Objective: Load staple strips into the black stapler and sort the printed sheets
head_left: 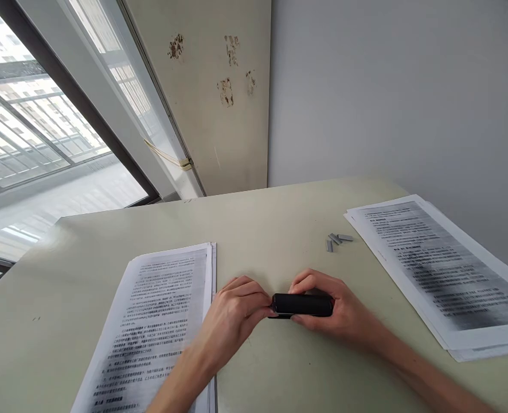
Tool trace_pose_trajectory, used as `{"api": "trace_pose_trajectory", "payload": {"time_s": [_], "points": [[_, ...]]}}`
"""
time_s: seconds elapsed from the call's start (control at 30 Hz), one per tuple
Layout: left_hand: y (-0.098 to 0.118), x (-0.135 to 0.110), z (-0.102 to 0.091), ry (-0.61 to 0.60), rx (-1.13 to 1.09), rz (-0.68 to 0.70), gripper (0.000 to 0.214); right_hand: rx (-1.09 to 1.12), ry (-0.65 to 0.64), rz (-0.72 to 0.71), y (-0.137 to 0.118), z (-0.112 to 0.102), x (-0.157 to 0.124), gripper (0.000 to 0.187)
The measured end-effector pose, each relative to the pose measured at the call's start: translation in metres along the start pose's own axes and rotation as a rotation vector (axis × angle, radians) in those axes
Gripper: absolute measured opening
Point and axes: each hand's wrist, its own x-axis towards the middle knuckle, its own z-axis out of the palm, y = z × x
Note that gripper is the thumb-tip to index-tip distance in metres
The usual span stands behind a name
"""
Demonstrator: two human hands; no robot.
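Black and slim, a stapler (305,305) lies crosswise between the two hands, over the near part of the pale desk (271,229), level with the gap between two paper stacks. The right hand (346,310) grips its right end, fingers curled along the far side and thumb along the near side. The left hand (237,312) meets its left end with thumb and fingertips drawn together; whether they pinch a part of it, I cannot tell. Beyond the right hand, a few grey staple strips (335,238) lie in a loose cluster. Left of the stapler is the left stack of printed sheets (159,321), partly covered by the left forearm; the right stack of printed sheets (443,269) lies aslant near the grey wall (387,86). Brown patches mark the cream panel (211,137) behind the desk
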Motion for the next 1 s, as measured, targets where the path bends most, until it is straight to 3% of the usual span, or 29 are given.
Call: {"api": "trace_pose_trajectory", "payload": {"time_s": [1.0], "points": [[-0.007, 0.001, 0.010, 0.042, -0.075, -0.007, 0.015, 0.040, 0.036, -0.010, 0.001, 0.003, -0.001, 0.021]]}}
